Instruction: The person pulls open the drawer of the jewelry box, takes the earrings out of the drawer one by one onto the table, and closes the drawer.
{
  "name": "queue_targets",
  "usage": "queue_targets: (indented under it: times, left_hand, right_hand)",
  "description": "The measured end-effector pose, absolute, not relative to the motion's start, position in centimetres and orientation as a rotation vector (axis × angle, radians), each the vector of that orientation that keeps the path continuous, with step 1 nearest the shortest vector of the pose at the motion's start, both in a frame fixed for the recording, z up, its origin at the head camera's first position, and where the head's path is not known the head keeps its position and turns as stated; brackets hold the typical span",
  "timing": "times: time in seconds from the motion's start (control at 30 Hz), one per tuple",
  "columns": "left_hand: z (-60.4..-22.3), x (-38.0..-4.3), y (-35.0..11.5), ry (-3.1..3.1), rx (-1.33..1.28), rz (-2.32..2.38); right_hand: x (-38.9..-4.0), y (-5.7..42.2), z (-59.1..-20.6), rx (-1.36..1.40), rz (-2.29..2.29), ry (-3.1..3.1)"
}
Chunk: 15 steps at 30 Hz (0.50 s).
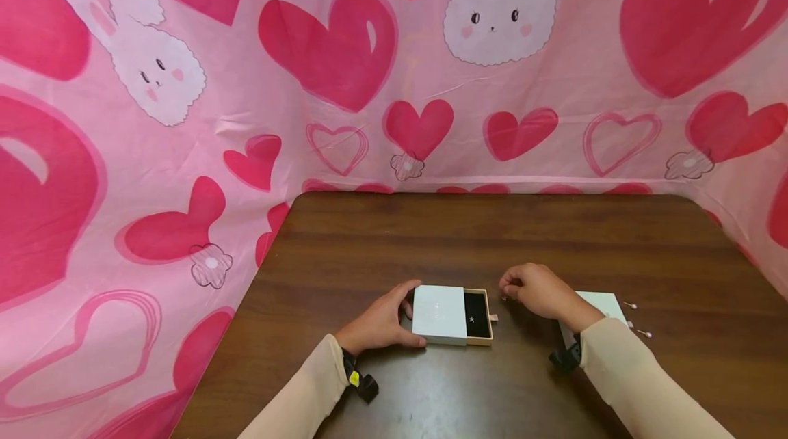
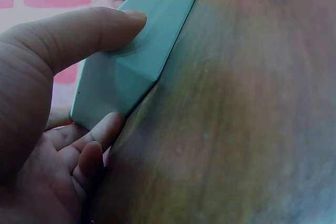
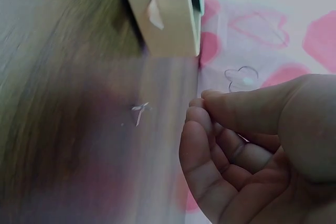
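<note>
My left hand (image 1: 382, 319) grips a pale mint box sleeve (image 1: 440, 314), with the thumb along its near side and fingers behind. A tan drawer (image 1: 486, 341) with a ribbon tab (image 1: 493, 318) is partly pulled out to the right. On its black lining lies a small star earring (image 1: 472, 319). Right of the drawer, my right hand (image 1: 537, 290) is low over the table with thumb and fingertips together; nothing shows between them. In the right wrist view, another small star-like earring (image 3: 140, 113) rests on the tabletop, apart from the fingers.
Partly hidden beneath the right forearm is a second pale box (image 1: 606, 306). Two pearl-tipped earrings (image 1: 633, 305) (image 1: 644, 334) lie to its right. The brown wooden table (image 1: 468, 234) meets a pink heart-and-rabbit cloth (image 1: 345, 152) at its back and left.
</note>
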<state>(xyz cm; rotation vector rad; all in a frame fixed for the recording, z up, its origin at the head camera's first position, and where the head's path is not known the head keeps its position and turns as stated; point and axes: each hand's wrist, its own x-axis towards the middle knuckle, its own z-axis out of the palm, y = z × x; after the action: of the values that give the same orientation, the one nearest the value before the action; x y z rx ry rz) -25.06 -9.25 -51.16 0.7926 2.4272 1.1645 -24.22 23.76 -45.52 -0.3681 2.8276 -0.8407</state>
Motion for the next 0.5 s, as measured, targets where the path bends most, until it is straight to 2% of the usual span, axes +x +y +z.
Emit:
queue_targets:
  times: [0.5]
  left_hand:
    - [-51.3, -25.1, -9.3, 2.439, 0.810, 1.155]
  right_hand:
    - [-22.9, 21.4, -44.9, -0.519, -0.856, 2.813]
